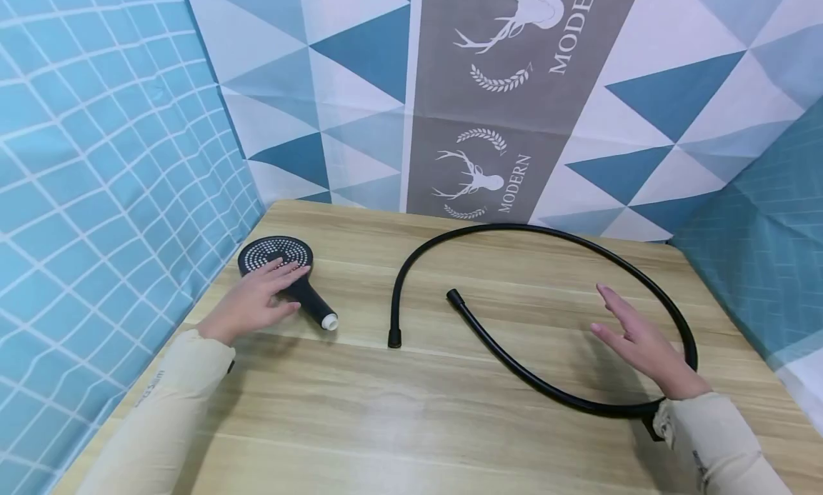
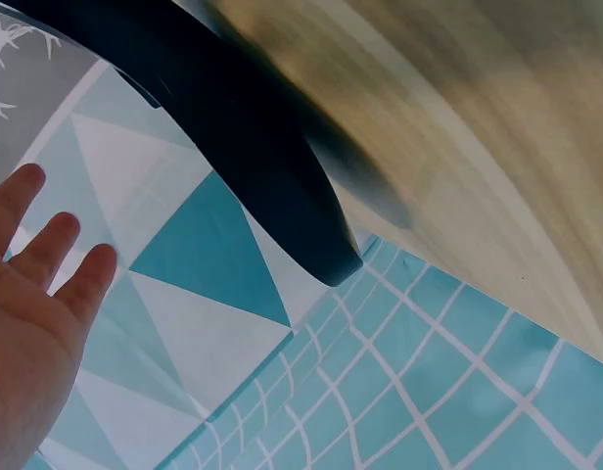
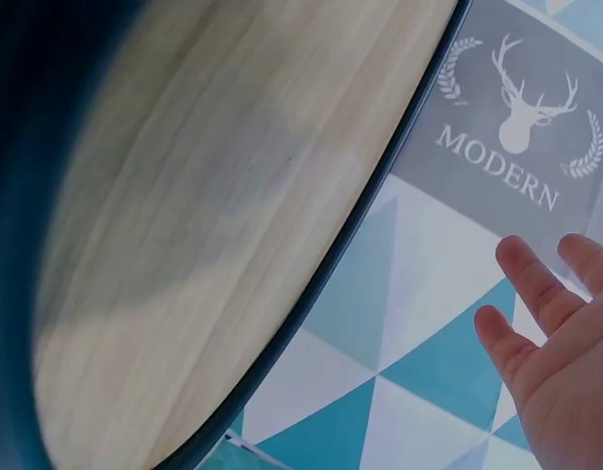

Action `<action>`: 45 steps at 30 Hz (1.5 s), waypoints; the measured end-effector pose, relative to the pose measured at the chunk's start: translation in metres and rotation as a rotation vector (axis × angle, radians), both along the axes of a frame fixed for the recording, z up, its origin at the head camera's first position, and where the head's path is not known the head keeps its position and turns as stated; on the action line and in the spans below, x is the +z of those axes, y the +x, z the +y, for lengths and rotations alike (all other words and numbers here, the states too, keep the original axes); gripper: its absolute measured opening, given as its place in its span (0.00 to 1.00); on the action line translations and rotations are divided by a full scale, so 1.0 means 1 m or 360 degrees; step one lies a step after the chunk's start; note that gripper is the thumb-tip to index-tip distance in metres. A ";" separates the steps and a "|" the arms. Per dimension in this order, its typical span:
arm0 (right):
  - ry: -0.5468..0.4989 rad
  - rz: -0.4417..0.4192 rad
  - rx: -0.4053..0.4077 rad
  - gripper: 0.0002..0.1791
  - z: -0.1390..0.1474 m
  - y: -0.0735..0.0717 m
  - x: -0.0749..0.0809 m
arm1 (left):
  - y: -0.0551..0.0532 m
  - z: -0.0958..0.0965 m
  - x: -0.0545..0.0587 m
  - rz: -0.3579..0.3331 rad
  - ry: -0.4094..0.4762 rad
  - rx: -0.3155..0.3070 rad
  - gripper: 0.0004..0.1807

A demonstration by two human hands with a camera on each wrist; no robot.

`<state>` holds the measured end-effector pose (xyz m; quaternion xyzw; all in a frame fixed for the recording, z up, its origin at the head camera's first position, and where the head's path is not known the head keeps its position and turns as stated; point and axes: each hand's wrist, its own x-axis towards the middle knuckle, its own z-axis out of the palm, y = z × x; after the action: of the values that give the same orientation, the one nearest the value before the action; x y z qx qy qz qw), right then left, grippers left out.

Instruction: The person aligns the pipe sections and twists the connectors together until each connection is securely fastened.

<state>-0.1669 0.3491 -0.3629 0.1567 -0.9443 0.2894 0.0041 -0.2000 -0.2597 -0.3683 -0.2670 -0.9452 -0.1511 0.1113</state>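
Left hand [image 1: 260, 298] and right hand [image 1: 646, 345] are hovering, each grip released.
The shower head [image 1: 275, 247] is lying face-up below the left hand, on the tabletop [image 1: 386, 423]; the black hose [image 1: 495, 228] is curving near the right hand, perhaps because its springy material is resisting straightening.

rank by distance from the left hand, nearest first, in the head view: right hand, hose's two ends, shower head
1. Shower head, partly covered by the left hand
2. Hose's left end, near the middle
3. Hose's right end, a little farther right
4. Right hand, over on the right side
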 end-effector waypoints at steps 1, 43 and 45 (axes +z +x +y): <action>0.0013 -0.0001 0.0009 0.42 -0.001 -0.001 0.000 | 0.000 0.001 0.000 -0.0007 -0.0024 -0.0004 0.32; 0.0414 0.0612 0.0896 0.36 -0.134 -0.067 -0.007 | 0.004 -0.003 -0.003 0.0018 -0.0205 0.0001 0.35; 0.0430 0.0586 0.0910 0.35 -0.139 -0.066 -0.007 | 0.000 -0.002 -0.003 -0.0016 -0.0228 -0.0012 0.36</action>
<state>-0.2332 0.2101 -0.3701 0.4630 -0.8754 0.1183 0.0722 -0.1996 -0.2615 -0.3714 -0.2771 -0.9532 -0.0848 0.0866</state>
